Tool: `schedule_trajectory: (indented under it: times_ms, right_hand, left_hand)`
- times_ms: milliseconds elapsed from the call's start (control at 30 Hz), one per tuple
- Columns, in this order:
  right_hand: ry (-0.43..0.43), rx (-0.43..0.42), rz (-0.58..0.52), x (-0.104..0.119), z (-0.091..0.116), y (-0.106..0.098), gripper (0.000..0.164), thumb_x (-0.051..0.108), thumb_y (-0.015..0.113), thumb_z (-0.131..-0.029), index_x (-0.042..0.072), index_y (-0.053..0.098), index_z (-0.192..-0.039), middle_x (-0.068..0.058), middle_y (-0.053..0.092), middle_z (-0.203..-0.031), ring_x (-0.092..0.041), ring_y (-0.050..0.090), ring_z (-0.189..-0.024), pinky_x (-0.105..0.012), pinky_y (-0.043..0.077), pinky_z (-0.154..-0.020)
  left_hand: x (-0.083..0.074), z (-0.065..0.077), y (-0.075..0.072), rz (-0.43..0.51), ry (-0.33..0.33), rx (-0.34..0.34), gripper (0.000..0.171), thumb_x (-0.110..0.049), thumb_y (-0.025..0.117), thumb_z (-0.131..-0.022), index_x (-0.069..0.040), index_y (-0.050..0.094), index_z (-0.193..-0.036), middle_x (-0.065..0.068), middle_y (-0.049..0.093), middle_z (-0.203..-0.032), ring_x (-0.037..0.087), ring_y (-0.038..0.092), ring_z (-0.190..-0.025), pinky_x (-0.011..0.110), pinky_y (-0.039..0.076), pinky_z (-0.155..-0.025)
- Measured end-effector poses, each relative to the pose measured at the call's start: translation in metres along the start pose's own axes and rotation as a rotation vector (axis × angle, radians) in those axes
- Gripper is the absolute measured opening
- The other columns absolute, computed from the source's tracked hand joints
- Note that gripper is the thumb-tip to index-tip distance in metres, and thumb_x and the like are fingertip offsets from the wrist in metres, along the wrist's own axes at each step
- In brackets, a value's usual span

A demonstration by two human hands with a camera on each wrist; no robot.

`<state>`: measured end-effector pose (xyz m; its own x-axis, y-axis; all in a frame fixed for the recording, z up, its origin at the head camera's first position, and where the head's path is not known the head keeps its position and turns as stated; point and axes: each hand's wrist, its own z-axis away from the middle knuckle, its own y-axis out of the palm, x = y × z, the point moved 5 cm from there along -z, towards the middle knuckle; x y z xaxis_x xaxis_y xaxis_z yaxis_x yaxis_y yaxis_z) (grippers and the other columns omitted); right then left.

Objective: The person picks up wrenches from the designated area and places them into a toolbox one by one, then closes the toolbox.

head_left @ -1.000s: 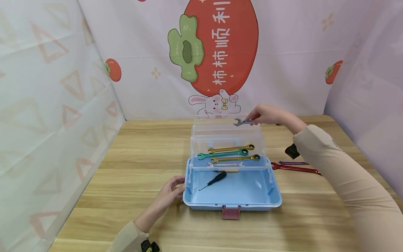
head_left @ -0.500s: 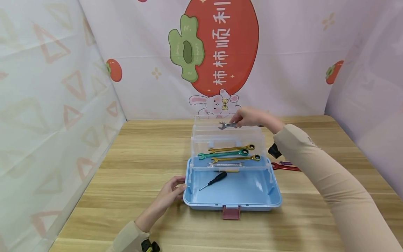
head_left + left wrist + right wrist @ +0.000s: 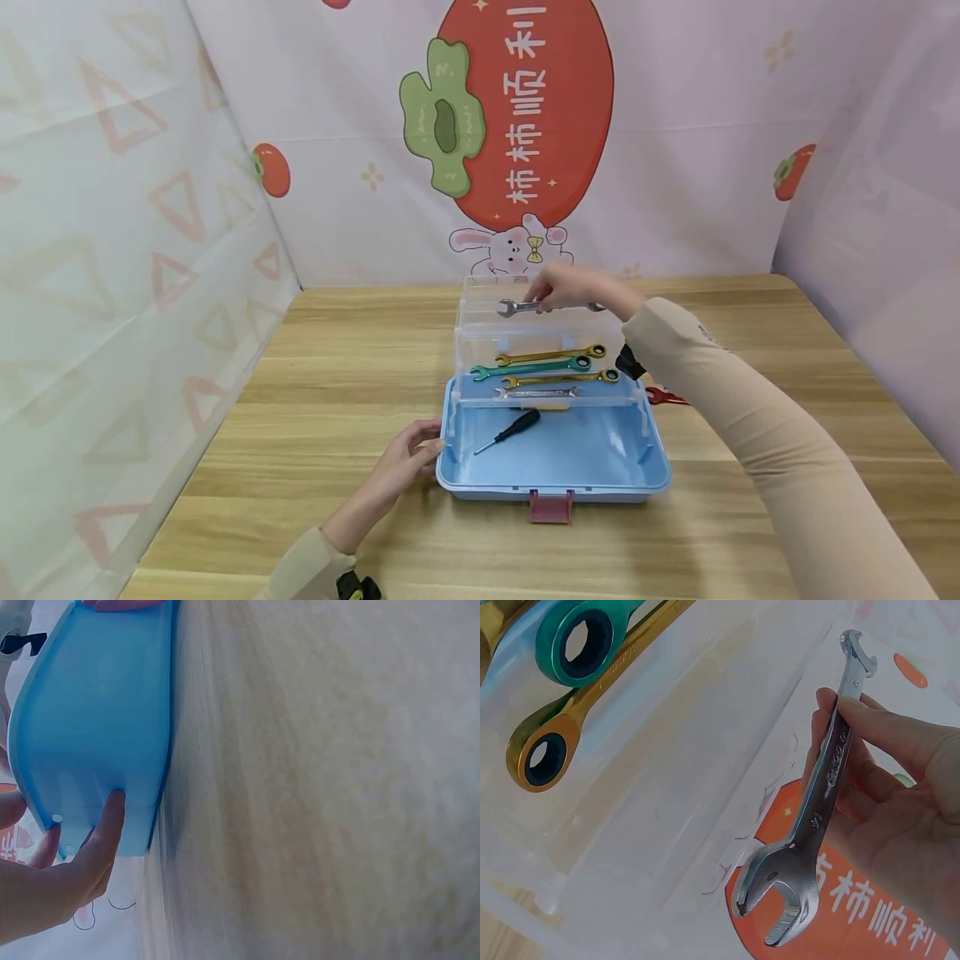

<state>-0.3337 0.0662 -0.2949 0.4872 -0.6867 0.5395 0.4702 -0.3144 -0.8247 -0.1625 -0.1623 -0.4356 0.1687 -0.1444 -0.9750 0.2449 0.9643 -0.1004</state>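
My right hand (image 3: 564, 287) pinches a silver double open-ended wrench (image 3: 821, 787) by its shank. The wrench is held level over the raised clear tray of the toolbox, toward its back. At the left end of the blue toolbox (image 3: 585, 450), my left hand (image 3: 401, 467) grips the wall, thumb at the rim and fingers against the outside (image 3: 90, 742). Two gold ratchet wrenches (image 3: 551, 356), a green ratchet wrench (image 3: 528, 367) and a silver wrench (image 3: 538, 392) lie in the clear trays (image 3: 467, 342). Inside the box bottom rests a black-handled screwdriver (image 3: 517, 425).
A red wrench (image 3: 663, 397) lies on the wooden table (image 3: 360, 367) right of the box, partly behind the right sleeve (image 3: 757, 417). The box's dark pink latch (image 3: 551, 507) hangs down at the front. Printed cloth walls stand behind and at both sides.
My right hand has moved left with the silver wrench, from the trays' right end to above their middle. Its sleeve now covers more of the red wrench and hides the purple one. The left hand stays put.
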Motion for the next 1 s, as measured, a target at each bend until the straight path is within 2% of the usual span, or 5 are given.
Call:
schedule_trajectory:
  times_ms: [200,467,1000]
  right_hand:
    - [-0.014,0.020,-0.014,0.006,-0.006,0.006,0.021,-0.001,0.060,-0.080,-0.001,0.066,-0.100,-0.012,0.065,-0.087,-0.020,0.054,-0.072,-0.028,0.049,-0.070]
    - [-0.011,0.049,-0.086,0.006,-0.013,0.013,0.022,-0.001,0.062,-0.079,0.000,0.066,-0.101,-0.011,0.065,-0.088,-0.019,0.055,-0.072,-0.028,0.049,-0.072]
    - [-0.038,0.075,-0.100,0.002,-0.015,0.023,0.023,-0.002,0.058,-0.081,0.000,0.065,-0.103,-0.013,0.065,-0.095,-0.018,0.059,-0.077,-0.030,0.049,-0.075]
  left_hand:
    - [0.001,-0.001,0.000,0.000,-0.005,0.003,0.045,-0.018,0.054,-0.088,0.006,0.040,-0.123,0.023,0.045,-0.122,0.027,0.052,-0.103,0.037,0.049,-0.078]
    - [0.002,-0.002,0.000,0.001,-0.008,-0.002,0.044,-0.017,0.054,-0.088,0.006,0.040,-0.123,0.023,0.045,-0.122,0.025,0.053,-0.102,0.036,0.049,-0.078]
    - [0.001,-0.002,0.000,0.000,-0.010,-0.004,0.044,-0.016,0.054,-0.088,0.006,0.040,-0.123,0.024,0.045,-0.121,0.025,0.053,-0.101,0.036,0.050,-0.077]
